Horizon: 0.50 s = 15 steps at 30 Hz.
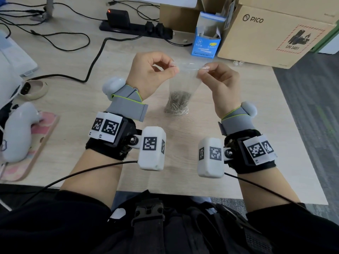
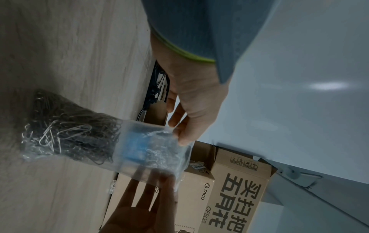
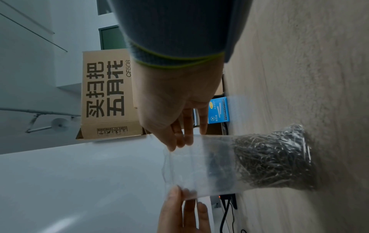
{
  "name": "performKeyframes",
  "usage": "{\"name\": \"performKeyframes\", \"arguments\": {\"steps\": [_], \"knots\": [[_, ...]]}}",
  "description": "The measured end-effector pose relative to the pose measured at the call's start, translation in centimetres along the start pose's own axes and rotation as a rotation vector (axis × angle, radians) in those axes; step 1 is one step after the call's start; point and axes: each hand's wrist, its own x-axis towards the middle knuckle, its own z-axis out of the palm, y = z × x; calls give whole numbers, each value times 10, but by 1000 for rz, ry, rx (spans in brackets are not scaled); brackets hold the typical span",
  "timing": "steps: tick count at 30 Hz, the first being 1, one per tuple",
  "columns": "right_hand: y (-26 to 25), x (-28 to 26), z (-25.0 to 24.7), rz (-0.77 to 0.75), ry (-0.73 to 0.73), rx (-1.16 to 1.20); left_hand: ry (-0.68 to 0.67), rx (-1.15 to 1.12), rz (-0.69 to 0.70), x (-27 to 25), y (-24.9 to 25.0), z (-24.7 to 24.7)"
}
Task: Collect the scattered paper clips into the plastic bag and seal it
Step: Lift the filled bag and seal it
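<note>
A clear plastic bag (image 1: 183,83) stands upright on the wooden table (image 1: 77,99), its bottom filled with a heap of metal paper clips (image 1: 177,105). My left hand (image 1: 173,69) pinches the bag's top left corner and my right hand (image 1: 203,69) pinches the top right corner, stretching the mouth between them. The left wrist view shows my left hand (image 2: 179,134) on the bag (image 2: 151,149) rim, with the clips (image 2: 67,130) below. In the right wrist view my right hand (image 3: 175,145) pinches the bag (image 3: 199,165) edge above the clips (image 3: 273,159).
An open blue box (image 1: 206,43) and a PICO cardboard box (image 1: 271,33) stand behind the bag. A power strip (image 1: 135,27) and cables lie at the back left. A white controller (image 1: 18,129) on a pink pad and a tape roll (image 1: 34,89) sit left.
</note>
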Motion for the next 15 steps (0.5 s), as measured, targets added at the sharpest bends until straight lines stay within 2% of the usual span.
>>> {"name": "performKeyframes", "arguments": {"steps": [8,15], "knots": [[1,-3,6,-34,-68,-69,-24,-1,7,-4,0,3],[-2,-4,5,-37,-97,-38,-39,74,49,-4,4,4]]}}
